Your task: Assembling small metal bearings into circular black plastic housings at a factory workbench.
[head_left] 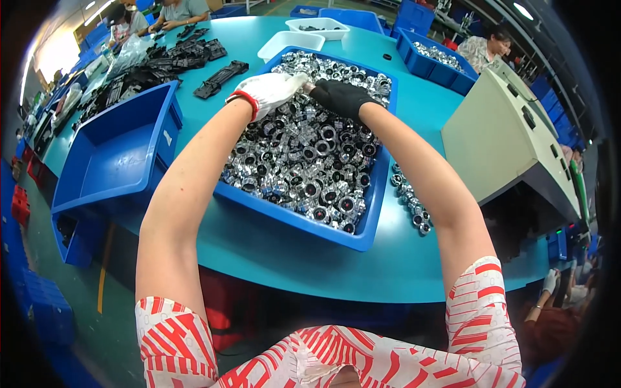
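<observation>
We reach both arms over a curved teal bench (272, 258) into a large blue plastic bin (362, 240) that sits at its middle and is heaped with small shiny silver metal ring parts with dark centres (304, 161). Our left hand (268, 90), in a white knit glove with a red cuff, lies on the far part of the heap, its fingers curled down among the parts; our right hand (339, 97), in a black glove, rests just beside it, the two fingertips meeting near the bin's far edge. Whether either grip closes on a part we cannot tell, since the fingers hide what lies under them. A short row of the same silver parts (409, 200) lies loose on the bench just right of the bin. To the left stands an empty blue plastic crate (110, 161), tilted over the bench edge. Black flat plastic mouldings (187, 55) are spread across the far left of the bench, two white rectangular trays (291, 42) stand beyond the bin, and another blue bin of silver parts (433, 61) stands at the far right. A beige machine housing (504, 136) stands to the right of the bench.
</observation>
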The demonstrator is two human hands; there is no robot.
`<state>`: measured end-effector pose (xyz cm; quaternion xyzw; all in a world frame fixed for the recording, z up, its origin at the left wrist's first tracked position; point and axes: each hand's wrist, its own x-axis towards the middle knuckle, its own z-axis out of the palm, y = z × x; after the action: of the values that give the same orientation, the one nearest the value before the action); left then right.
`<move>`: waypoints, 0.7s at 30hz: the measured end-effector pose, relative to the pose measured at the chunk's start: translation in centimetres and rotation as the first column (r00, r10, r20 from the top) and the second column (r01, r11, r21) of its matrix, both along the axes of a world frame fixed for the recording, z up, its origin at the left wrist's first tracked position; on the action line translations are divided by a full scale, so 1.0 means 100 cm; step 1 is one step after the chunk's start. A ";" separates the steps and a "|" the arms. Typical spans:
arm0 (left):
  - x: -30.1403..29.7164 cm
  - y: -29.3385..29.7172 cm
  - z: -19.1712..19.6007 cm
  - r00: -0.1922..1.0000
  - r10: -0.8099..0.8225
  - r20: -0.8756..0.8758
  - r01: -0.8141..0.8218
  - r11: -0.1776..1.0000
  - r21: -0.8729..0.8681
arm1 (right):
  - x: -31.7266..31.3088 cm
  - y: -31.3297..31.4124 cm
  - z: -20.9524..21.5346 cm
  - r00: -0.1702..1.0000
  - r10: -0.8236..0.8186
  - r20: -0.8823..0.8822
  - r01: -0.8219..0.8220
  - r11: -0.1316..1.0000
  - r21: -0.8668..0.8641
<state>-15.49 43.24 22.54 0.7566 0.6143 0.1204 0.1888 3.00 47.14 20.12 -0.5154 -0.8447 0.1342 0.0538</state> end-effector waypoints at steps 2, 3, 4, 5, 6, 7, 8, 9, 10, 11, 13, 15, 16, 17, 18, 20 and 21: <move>-0.002 -0.009 0.003 0.999 0.020 -0.040 -0.022 0.998 -0.054 | 0.000 -0.013 0.007 0.999 0.042 -0.023 -0.044 0.997 -0.058; -0.002 -0.014 0.004 0.998 0.030 -0.048 -0.032 0.999 -0.040 | -0.001 -0.017 0.008 0.999 0.032 -0.032 -0.034 0.997 -0.075; -0.004 -0.021 0.005 0.998 0.041 -0.056 -0.042 0.999 -0.025 | -0.002 -0.022 0.009 0.999 0.021 -0.040 -0.024 0.995 -0.092; -0.005 -0.030 0.011 0.998 0.022 -0.063 -0.024 0.999 -0.046 | -0.001 -0.033 0.014 0.999 0.031 -0.017 -0.032 0.997 -0.072; -0.011 -0.034 0.009 0.999 0.033 -0.040 -0.036 0.995 -0.094 | -0.005 -0.045 0.024 0.999 0.041 0.007 -0.040 0.993 -0.112; -0.015 -0.037 0.008 0.999 0.046 -0.017 -0.047 0.989 -0.143 | -0.008 -0.056 0.034 0.998 0.052 0.031 -0.047 0.987 -0.152; -0.010 -0.056 0.017 0.996 0.009 -0.084 -0.021 0.990 -0.139 | -0.004 -0.061 0.039 0.997 0.054 0.046 -0.045 0.984 -0.174; -0.010 -0.051 0.007 0.993 -0.015 -0.116 -0.001 0.991 -0.137 | 0.000 -0.058 0.035 0.996 0.007 0.090 0.006 0.989 -0.149; -0.010 -0.056 0.009 0.999 0.026 -0.037 -0.033 0.977 -0.212 | 0.005 -0.055 0.031 0.990 -0.041 0.133 0.058 0.991 -0.122; -0.011 -0.063 0.009 0.992 0.089 0.093 -0.058 0.954 -0.293 | 0.007 -0.061 0.027 0.989 -0.079 0.125 0.086 0.995 -0.053; -0.009 -0.077 0.010 0.949 0.202 0.242 -0.114 0.935 -0.335 | 0.005 -0.068 0.020 0.994 -0.100 0.036 0.103 0.989 -0.103; -0.010 -0.073 -0.003 0.935 0.194 0.296 -0.110 0.954 -0.277 | 0.004 -0.063 0.004 0.990 -0.105 -0.094 0.090 0.985 -0.148; -0.007 -0.072 -0.005 0.954 0.166 0.250 -0.108 0.968 -0.227 | 0.006 -0.054 -0.006 0.990 -0.088 -0.114 0.069 0.984 -0.164; -0.001 -0.075 -0.004 0.918 0.245 0.312 -0.158 0.947 -0.279 | 0.007 -0.054 -0.011 0.959 -0.167 -0.227 0.121 0.972 -0.201; 0.005 -0.077 -0.001 0.872 0.323 0.367 -0.201 0.921 -0.334 | 0.010 -0.048 -0.019 0.916 -0.207 -0.343 0.138 0.967 -0.217; 0.005 -0.070 -0.007 0.770 0.374 0.516 -0.180 0.904 -0.388 | 0.009 -0.047 -0.027 0.763 -0.253 -0.595 0.093 0.954 -0.286; -0.010 -0.061 -0.028 0.683 0.418 0.599 -0.218 0.899 -0.379 | -0.019 -0.090 -0.002 0.548 -0.409 -0.730 -0.064 0.849 -0.525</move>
<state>-16.47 37.10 19.78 0.5087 0.6391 0.3266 0.4755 1.07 38.12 19.96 -0.4718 -0.5991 0.5623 0.3198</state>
